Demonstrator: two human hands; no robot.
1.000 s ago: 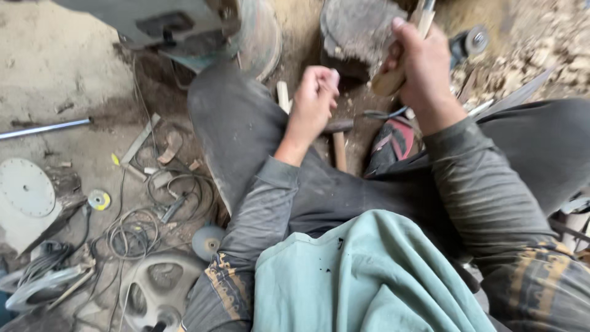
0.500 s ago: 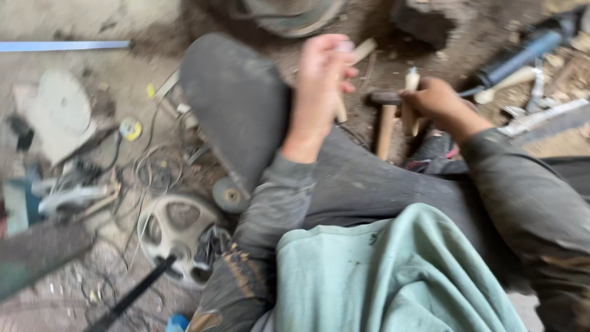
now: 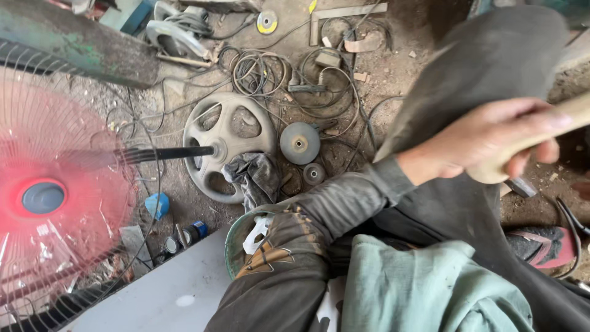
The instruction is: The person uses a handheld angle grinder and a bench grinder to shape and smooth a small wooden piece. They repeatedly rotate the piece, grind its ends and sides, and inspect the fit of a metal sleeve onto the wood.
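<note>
left hand (image 3: 491, 138) grips a pale wooden handle (image 3: 553, 132), raised to the right of the grey wheel cover (image 3: 227, 144); judging by that, mid-swing, next needing a controlled stroke. right hand unseen.

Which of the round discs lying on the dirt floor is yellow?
The small yellow disc at the top, near the tangled cables. The large grey grinding disc and the small dark disc below it are not.

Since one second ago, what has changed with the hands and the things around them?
The view swung left: a red fan now fills the left side. The left hand now grips a pale wooden handle; earlier it was a loose fist. The right hand, earlier on a wooden handle, is out of view. The grey wheel cover and tangled cables stayed on the ground.
</note>
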